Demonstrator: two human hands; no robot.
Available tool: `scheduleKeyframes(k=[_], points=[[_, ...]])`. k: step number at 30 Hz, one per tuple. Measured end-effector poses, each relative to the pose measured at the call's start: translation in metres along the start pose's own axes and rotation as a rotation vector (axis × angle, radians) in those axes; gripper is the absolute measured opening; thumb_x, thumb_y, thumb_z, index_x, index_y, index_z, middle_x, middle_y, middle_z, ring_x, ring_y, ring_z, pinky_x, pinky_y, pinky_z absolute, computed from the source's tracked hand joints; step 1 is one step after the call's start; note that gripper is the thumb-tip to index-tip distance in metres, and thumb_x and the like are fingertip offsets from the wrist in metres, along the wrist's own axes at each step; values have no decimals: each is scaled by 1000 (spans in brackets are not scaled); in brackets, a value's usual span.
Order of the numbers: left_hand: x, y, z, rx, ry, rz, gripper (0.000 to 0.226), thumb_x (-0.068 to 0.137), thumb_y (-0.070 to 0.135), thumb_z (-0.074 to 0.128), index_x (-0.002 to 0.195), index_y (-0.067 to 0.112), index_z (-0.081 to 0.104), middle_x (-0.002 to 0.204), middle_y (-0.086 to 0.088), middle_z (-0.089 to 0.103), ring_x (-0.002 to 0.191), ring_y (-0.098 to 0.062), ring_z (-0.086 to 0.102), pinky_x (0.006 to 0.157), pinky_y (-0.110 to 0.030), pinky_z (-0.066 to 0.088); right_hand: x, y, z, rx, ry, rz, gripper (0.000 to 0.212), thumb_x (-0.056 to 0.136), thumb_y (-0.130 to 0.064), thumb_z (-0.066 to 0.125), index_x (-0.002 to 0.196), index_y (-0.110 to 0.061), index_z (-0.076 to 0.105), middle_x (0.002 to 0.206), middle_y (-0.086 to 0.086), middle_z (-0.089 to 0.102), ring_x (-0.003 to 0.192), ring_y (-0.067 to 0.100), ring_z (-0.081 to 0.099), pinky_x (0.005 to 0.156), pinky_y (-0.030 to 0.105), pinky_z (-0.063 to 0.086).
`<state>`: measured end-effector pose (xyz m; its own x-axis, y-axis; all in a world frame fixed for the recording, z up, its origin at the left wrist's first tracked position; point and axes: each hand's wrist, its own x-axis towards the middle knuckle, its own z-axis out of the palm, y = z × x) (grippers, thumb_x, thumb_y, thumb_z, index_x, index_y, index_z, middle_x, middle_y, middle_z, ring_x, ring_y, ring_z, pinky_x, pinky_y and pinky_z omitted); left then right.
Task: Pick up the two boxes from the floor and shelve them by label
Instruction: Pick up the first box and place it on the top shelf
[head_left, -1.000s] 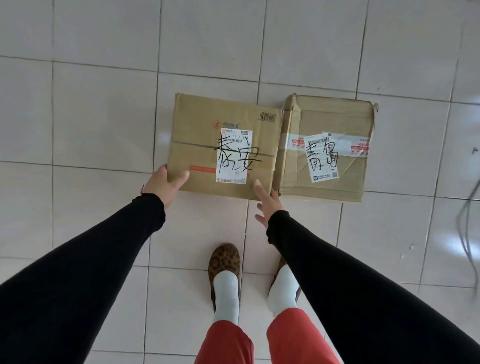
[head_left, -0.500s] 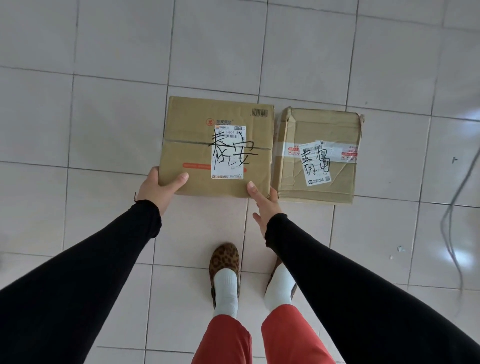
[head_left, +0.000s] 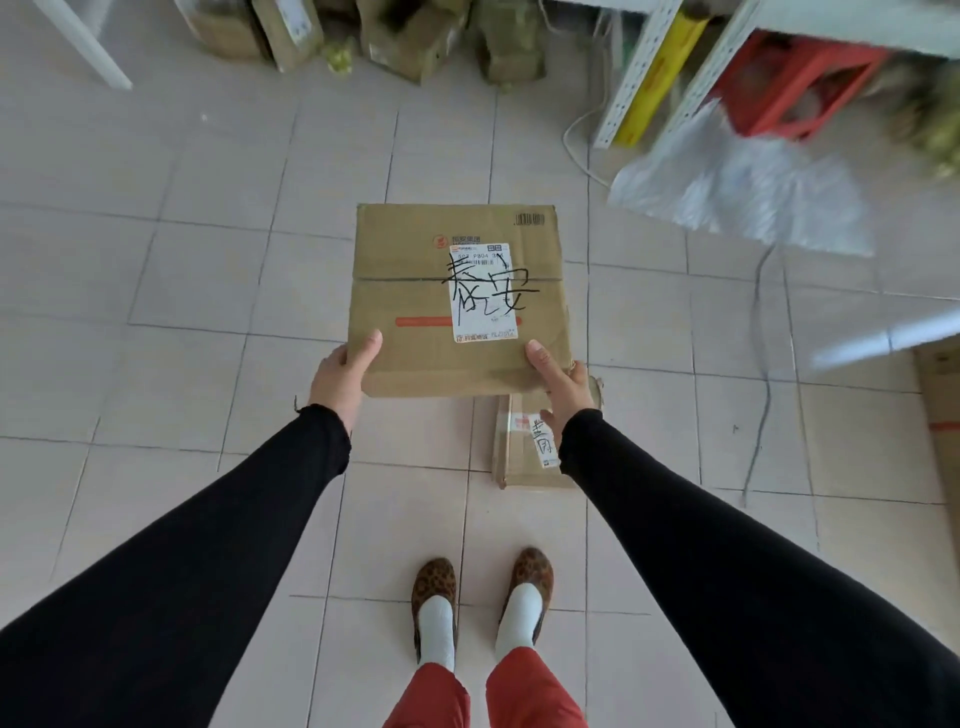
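Observation:
A flat brown cardboard box (head_left: 410, 291) with a white label and black handwriting is held up off the floor in front of me. My left hand (head_left: 340, 376) grips its near left corner, thumb on top. My right hand (head_left: 563, 382) grips its near right corner the same way. The second box (head_left: 522, 452), smaller and taped, lies on the tiled floor beneath, mostly hidden by the held box and my right arm; only part of its label shows.
A white metal shelf frame (head_left: 639, 67) stands at the upper right, with a red stool (head_left: 789, 83) and a clear plastic bag (head_left: 748, 182) under it. Several cardboard boxes (head_left: 405, 36) line the far wall. A cable (head_left: 761, 374) trails on the floor at right.
The labelled box has been lifted off the floor in both hands. The view has tilted up, so the shelf and the far boxes have come into sight. The second box stays on the floor.

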<state>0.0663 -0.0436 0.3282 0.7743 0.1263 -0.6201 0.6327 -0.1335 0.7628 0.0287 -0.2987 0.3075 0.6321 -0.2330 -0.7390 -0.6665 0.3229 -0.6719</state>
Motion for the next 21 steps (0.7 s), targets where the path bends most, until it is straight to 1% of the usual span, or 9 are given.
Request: scheduleKeyframes(k=[2, 5, 7, 9, 12, 15, 17, 19, 21], points=[[-25, 51, -3, -61, -11, 35, 55, 96, 62, 54, 133, 21, 51, 136, 2, 59, 124, -16, 53, 95, -29, 41, -34, -53, 4, 35, -1, -51, 63, 77, -54, 73, 121, -24, 38, 109, -9, 54, 113, 20, 51, 100, 43, 37], [-67, 126, -8, -168, -103, 26, 80, 80, 88, 44, 145, 44, 35, 156, 14, 39, 145, -16, 35, 119, -54, 26, -86, -129, 11, 69, -8, -121, 68, 79, -53, 71, 128, -25, 34, 123, -3, 48, 120, 23, 44, 104, 52, 33], [-93, 174, -14, -218, -176, 46, 94, 67, 99, 40, 150, 57, 24, 165, 17, 29, 152, -17, 27, 119, -61, 22, -121, -177, 14, 67, -7, -175, 73, 75, -59, 72, 128, -29, 33, 131, -1, 45, 127, 25, 42, 107, 55, 33], [-118, 220, -21, -266, -227, 97, 90, 64, 100, 43, 144, 61, 29, 163, 17, 31, 151, -18, 30, 115, -61, 26, -157, -223, 16, 65, -5, -232, 79, 72, -62, 72, 131, -28, 34, 135, 0, 46, 129, 26, 42, 107, 53, 34], [-158, 286, -30, -326, -252, 203, 70, 69, 88, 57, 129, 57, 40, 154, 13, 40, 142, -20, 40, 111, -54, 32, -208, -283, 20, 38, -4, -329, 91, 70, -67, 71, 141, -24, 32, 138, 2, 46, 128, 27, 43, 108, 54, 34], [-187, 340, -42, -328, -294, 264, 93, 65, 87, 66, 146, 49, 40, 155, 12, 45, 139, -18, 44, 104, -45, 36, -258, -330, 23, -7, -25, -397, 103, 62, -74, 70, 143, -25, 30, 141, 3, 44, 127, 28, 45, 105, 52, 38], [-205, 371, -50, -349, -293, 314, 85, 70, 81, 69, 144, 45, 47, 152, 9, 50, 134, -18, 51, 100, -42, 43, -288, -356, 23, -19, -38, -450, 95, 60, -76, 70, 135, -26, 37, 140, 3, 46, 120, 26, 50, 99, 46, 41], [-227, 399, -54, -393, -266, 367, 74, 78, 73, 67, 142, 38, 50, 148, 4, 53, 130, -21, 53, 107, -45, 46, -313, -377, 22, -33, -83, -507, 100, 64, -75, 69, 142, -25, 33, 146, 1, 41, 128, 28, 44, 106, 48, 35], [-249, 424, -56, -447, -232, 400, 68, 84, 67, 65, 140, 32, 49, 146, 0, 51, 132, -24, 50, 114, -50, 41, -337, -393, 23, -96, -126, -591, 105, 65, -75, 67, 149, -25, 27, 145, -1, 41, 135, 26, 39, 112, 49, 28]])
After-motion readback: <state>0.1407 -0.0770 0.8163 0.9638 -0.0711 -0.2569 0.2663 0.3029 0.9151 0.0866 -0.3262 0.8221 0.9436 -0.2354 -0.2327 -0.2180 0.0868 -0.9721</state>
